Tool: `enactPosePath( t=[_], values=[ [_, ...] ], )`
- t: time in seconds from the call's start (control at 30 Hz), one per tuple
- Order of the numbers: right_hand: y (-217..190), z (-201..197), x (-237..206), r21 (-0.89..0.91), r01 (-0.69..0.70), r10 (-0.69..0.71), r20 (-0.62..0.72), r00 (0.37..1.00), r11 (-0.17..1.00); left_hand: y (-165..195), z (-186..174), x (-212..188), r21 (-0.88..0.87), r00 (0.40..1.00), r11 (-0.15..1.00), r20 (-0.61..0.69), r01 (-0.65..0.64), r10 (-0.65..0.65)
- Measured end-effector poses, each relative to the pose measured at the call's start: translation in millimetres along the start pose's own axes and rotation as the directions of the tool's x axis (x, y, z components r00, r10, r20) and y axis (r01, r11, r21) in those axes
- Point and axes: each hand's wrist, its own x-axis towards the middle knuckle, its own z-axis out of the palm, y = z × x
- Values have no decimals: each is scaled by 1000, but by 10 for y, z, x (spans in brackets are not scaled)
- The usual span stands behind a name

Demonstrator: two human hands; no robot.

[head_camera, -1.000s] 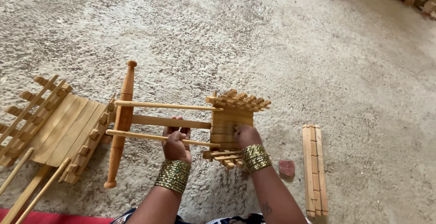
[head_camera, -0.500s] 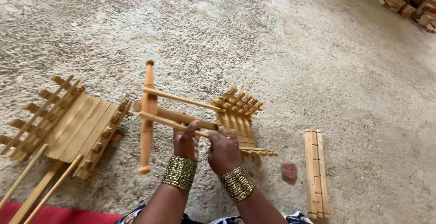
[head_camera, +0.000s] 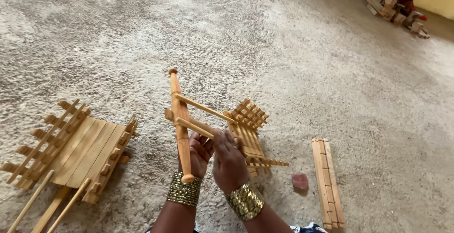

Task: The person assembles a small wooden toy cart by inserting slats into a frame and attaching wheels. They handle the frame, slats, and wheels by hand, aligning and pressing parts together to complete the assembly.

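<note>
**One head camera, looking down at the floor**

We have a single view, worn on the person's head. It faces forward and steeply down, close over the left hand and right hand, whose forearms enter from the bottom edge. The rough floor fills the frame and runs away toward the top, where a far pile of wood pieces sits in the right corner.

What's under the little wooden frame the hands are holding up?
Under the wooden frame you see rough grey floor. The left hand and right hand grip it from below, hiding the floor right beneath. A small reddish stone lies nearby.
</note>
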Motion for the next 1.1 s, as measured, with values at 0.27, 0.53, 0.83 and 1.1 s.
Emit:
enactPosePath(
  t=[0.27,0.53,0.83,1.1],
  values=[
    [337,96,-359,-402,-247,313,107,944,882,105,-18,31,265,987,961,-158,79,-37],
    [-350,-138,-26,48,-28,32,-97,995,998,209,31,155,-210,732,957,681,202,-4],
    [-73,-14,-191,-172,6,-48,-238,970,985,246,-146,-65,-532,790,611,544,586,-284],
    [150,-111,-168,-255,-91,33,-223,974,963,269,-5,-58,245,976,957,111,156,-187]
  ],
)
